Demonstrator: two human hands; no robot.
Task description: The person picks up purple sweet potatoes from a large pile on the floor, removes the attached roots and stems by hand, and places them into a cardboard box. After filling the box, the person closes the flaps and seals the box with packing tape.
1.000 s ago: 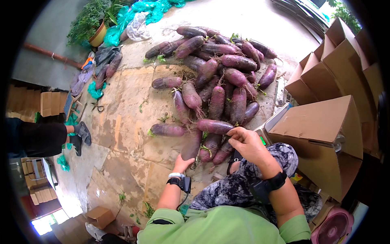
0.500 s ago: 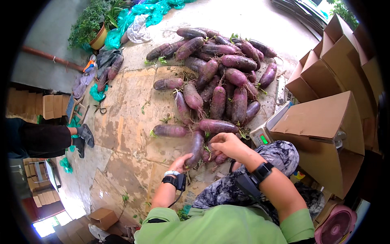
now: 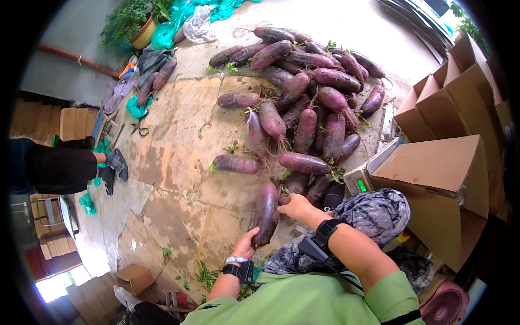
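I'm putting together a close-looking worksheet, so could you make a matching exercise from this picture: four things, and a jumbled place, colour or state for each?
Column one
1. Left hand
2. Scale
3. Fan
4. Leafy plant

Column two
A. Pink, at the picture's lower right
B. In a pot at the upper left
C. Beside a large cardboard box, its display lit green
D. Holding a purple root near its lower end

Right pairs: 1-D, 2-C, 3-A, 4-B

Partly hidden, partly cropped
The left hand (image 3: pixel 245 245) has fingers hidden behind a purple root (image 3: pixel 266 214); the pink fan (image 3: pixel 445 306) and another person (image 3: pixel 62 171) are cut off.
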